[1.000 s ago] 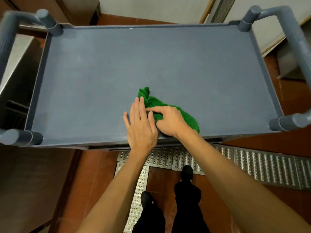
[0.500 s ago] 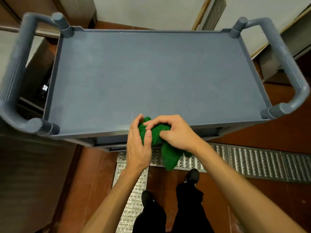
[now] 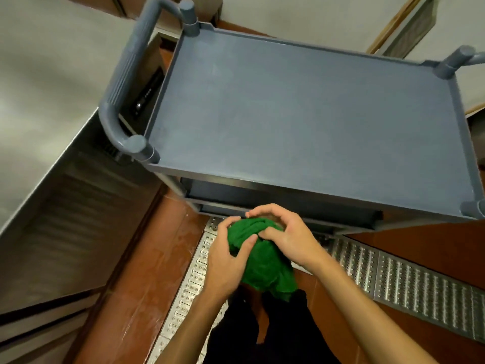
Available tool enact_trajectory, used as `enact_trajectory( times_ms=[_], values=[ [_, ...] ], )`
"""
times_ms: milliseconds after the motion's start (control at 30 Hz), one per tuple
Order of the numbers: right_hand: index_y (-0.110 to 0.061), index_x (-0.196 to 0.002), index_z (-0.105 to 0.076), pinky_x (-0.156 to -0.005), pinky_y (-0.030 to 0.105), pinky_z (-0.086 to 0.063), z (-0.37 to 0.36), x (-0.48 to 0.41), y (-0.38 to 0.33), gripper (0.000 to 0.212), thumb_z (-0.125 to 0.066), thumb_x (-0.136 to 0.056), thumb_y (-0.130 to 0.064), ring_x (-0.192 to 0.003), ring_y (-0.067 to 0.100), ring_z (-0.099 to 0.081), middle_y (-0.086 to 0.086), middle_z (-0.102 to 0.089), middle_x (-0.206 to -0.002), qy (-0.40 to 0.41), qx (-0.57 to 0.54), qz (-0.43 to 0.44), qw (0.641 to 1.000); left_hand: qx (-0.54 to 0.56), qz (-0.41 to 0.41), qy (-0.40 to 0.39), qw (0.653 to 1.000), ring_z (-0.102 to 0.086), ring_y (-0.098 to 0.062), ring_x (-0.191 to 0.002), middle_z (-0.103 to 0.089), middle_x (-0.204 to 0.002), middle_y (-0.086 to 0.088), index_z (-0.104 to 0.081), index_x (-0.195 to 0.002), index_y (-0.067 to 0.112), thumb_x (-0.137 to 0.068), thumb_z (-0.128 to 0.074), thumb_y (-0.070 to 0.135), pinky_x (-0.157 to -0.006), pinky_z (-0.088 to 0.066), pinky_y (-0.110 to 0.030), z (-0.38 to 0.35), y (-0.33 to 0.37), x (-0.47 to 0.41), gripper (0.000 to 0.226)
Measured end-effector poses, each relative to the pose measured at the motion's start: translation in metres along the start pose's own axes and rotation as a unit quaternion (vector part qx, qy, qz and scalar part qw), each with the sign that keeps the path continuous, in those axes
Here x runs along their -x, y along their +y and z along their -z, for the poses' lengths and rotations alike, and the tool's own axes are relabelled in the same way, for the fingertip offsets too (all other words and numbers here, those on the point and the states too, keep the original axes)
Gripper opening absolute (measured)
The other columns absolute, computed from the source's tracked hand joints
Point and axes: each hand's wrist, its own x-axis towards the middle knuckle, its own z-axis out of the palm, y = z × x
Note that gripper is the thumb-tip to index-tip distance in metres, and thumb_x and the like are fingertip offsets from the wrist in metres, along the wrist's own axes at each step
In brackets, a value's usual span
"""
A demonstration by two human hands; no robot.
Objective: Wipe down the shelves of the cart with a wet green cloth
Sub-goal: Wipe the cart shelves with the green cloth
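Left hand (image 3: 227, 262), fingers curled and thumb pressed down, grips the left side of the green cloth (image 3: 265, 266). Right hand (image 3: 288, 239), fingers arched, pinches its bunched top. The cloth hangs off the cart (image 3: 288, 114), just before its near edge, above the floor grate (image 3: 393, 279).

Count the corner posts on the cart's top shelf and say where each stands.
4: far-left post, near-left post, far-right post, and near-right post, cut by the frame edge. None appears hidden.
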Motion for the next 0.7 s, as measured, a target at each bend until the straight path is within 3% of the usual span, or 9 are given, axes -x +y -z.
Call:
enact_trajectory(
  times_ms=[100,167,233,333,400,500,567,633,700],
  values=[
    [-0.035,-0.114,-0.068,-0.097,0.033,-0.052,0.010,-0.001,0.024,0.035,-0.066,-0.088,-0.011,-0.109,-0.003,-0.061,-0.022,-0.068,-0.114,-0.001,0.100,0.009,0.995,0.002,0.046,0.036,0.998,-0.066,0.001,-0.091,-0.068,-0.098,0.021,-0.054,-0.110,0.044,-0.081,-0.061,0.064,-0.075,-0.051,-0.017,-0.009,-0.009,-0.001,0.035],
    [-0.034,-0.121,-0.068,-0.101,0.033,-0.049,0.021,-0.002,0.041,0.031,-0.067,-0.092,-0.021,-0.114,-0.004,-0.059,-0.021,-0.067,-0.119,-0.010,0.136,0.023,0.990,0.023,0.069,0.043,0.996,-0.069,-0.004,-0.086,-0.071,-0.091,0.014,-0.060,-0.105,0.036,-0.081,-0.061,0.066,-0.076,-0.057,-0.033,-0.018,-0.015,-0.004,0.039],
    [-0.032,-0.124,-0.068,-0.106,0.033,-0.045,0.030,-0.003,0.064,0.031,-0.064,-0.095,-0.024,-0.121,-0.005,-0.055,-0.018,-0.063,-0.128,-0.022,0.154,0.032,0.987,0.031,0.069,0.034,0.997,-0.071,-0.007,-0.083,-0.074,-0.088,0.010,-0.065,-0.101,0.031,-0.081,-0.063,0.066,-0.076,-0.059,-0.040,-0.030,-0.021,-0.010,0.040],
    [-0.040,-0.126,-0.063,-0.111,0.019,-0.035,0.033,-0.013,0.104,0.033,-0.058,-0.097,-0.026,-0.130,-0.007,-0.044,-0.016,-0.041,-0.150,0.002,0.170,0.035,0.985,0.014,0.042,0.039,0.998,-0.071,-0.003,-0.080,-0.075,-0.087,0.015,-0.067,-0.097,0.040,-0.078,-0.064,0.068,-0.073,-0.058,-0.030,-0.050,-0.037,-0.028,0.034],
    [-0.041,-0.125,-0.064,-0.106,0.011,-0.036,0.032,-0.029,0.126,0.033,-0.056,-0.095,-0.030,-0.128,-0.008,-0.045,-0.017,-0.038,-0.152,0.076,0.163,0.053,0.982,-0.002,0.021,0.043,0.999,-0.070,-0.001,-0.081,-0.074,-0.088,0.019,-0.066,-0.096,0.043,-0.076,-0.060,0.076,-0.072,-0.055,-0.021,-0.061,-0.052,-0.041,0.039],
    [-0.039,-0.131,-0.060,-0.104,0.028,-0.046,0.035,-0.056,0.158,0.037,-0.055,-0.094,-0.040,-0.126,-0.004,-0.050,-0.019,-0.053,-0.139,0.164,0.178,0.095,0.966,0.032,0.014,0.057,0.998,-0.071,-0.002,-0.082,-0.075,-0.088,0.015,-0.068,-0.097,0.040,-0.078,-0.056,0.078,-0.068,-0.050,-0.012,-0.068,-0.079,-0.067,0.044],
    [-0.043,-0.141,-0.048,-0.110,0.031,-0.040,0.038,-0.073,0.185,0.055,-0.058,-0.089,-0.059,-0.133,-0.002,-0.044,-0.022,-0.049,-0.142,0.133,0.198,0.108,0.965,0.065,-0.006,0.054,0.996,-0.070,-0.002,-0.077,-0.075,-0.084,0.010,-0.069,-0.096,0.034,-0.081,-0.058,0.068,-0.065,-0.051,-0.014,-0.072,-0.097,-0.090,0.038],
    [-0.041,-0.149,-0.033,-0.114,0.021,-0.029,0.034,-0.091,0.219,0.091,-0.067,-0.071,-0.075,-0.141,-0.003,-0.032,-0.019,-0.036,-0.152,0.111,0.256,0.111,0.954,0.074,-0.037,0.045,0.996,-0.069,-0.003,-0.073,-0.074,-0.080,0.008,-0.068,-0.093,0.032,-0.081,-0.060,0.062,-0.063,-0.050,-0.014,-0.077,-0.118,-0.112,0.033],
    [-0.035,-0.152,-0.027,-0.114,0.012,-0.019,0.022,-0.112,0.251,0.107,-0.072,-0.062,-0.072,-0.145,-0.001,-0.024,-0.013,-0.025,-0.157,0.137,0.313,0.115,0.933,0.085,-0.066,0.034,0.994,-0.069,-0.003,-0.075,-0.074,-0.080,0.008,-0.067,-0.094,0.032,-0.079,-0.062,0.063,-0.065,-0.051,-0.015,-0.081,-0.139,-0.131,0.035]
  ],
)
